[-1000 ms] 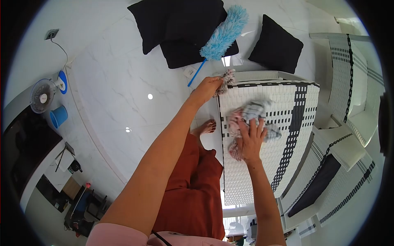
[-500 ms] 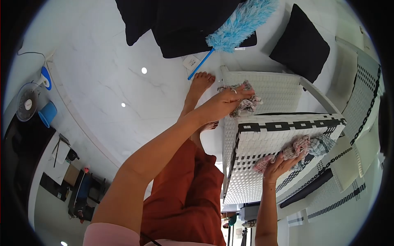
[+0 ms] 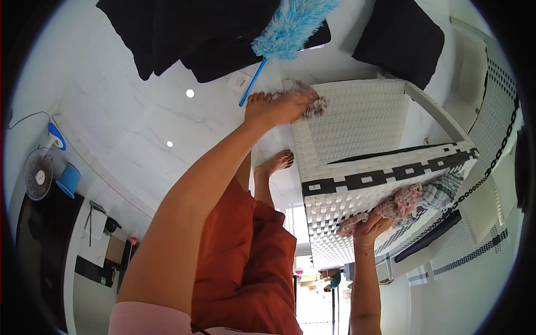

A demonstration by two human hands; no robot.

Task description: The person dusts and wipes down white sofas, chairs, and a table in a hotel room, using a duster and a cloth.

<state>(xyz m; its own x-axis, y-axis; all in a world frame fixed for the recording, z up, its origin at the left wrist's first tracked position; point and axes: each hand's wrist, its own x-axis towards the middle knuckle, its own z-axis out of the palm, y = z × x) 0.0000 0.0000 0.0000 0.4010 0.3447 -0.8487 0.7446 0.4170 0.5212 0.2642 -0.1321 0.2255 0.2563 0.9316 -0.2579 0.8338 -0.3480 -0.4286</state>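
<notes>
Gripping a crumpled checked rag (image 3: 312, 103), the left hand (image 3: 276, 108) sits at the upper middle of the frame, fingers closed around the cloth and pressing it against the top corner of a white woven chair (image 3: 357, 120). The chair is tipped, its black-and-white patterned edge (image 3: 385, 174) running across the right centre of the frame. Lower right of centre, the right hand (image 3: 373, 224) is curled on a second cloth (image 3: 410, 200), pink and grey checked, holding it against the underside of that patterned edge; the fingers are partly hidden by the fabric.

Above the left hand, a blue feather duster (image 3: 290, 25) lies on the white marble floor (image 3: 139, 111), its fluffy head resting on black cushions (image 3: 190, 30) and its blue handle pointing down toward the hand. Another black cushion (image 3: 399, 39) lies at the upper right. Two bare feet stand on the floor just beside the chair, below the left hand. A small fan (image 3: 38, 177) and a blue cup (image 3: 68, 180) are at the far left edge.
</notes>
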